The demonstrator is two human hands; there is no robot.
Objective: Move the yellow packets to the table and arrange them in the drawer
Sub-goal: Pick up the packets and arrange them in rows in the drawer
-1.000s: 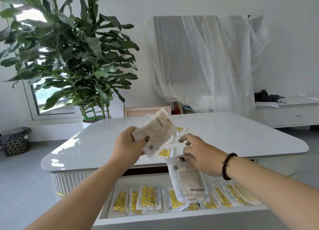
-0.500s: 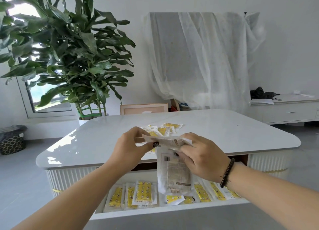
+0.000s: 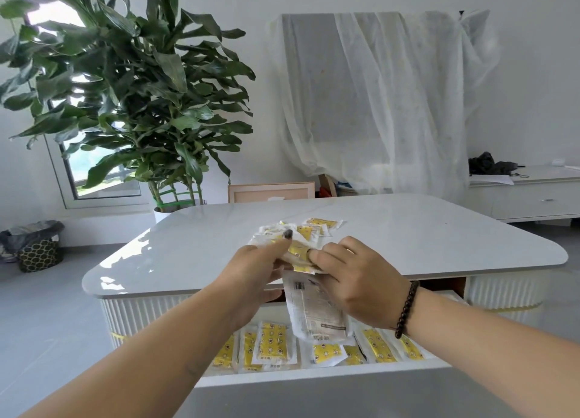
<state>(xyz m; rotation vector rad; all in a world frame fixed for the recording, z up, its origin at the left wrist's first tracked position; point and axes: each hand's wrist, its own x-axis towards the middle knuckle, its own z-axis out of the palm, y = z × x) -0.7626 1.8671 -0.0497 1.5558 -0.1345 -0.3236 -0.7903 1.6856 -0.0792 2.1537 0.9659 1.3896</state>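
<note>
Head view: left hand [image 3: 257,262] and right hand [image 3: 354,284] both pinch packets [image 3: 298,251] at the tabletop's [image 3: 439,238] near edge; a pouch [image 3: 317,311] hangs over the open drawer [image 3: 314,375].

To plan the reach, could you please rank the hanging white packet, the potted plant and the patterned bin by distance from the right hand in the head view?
1. Hanging white packet: under the right hand.
2. Potted plant: behind the table, left.
3. Patterned bin: on the floor, far left.
</note>
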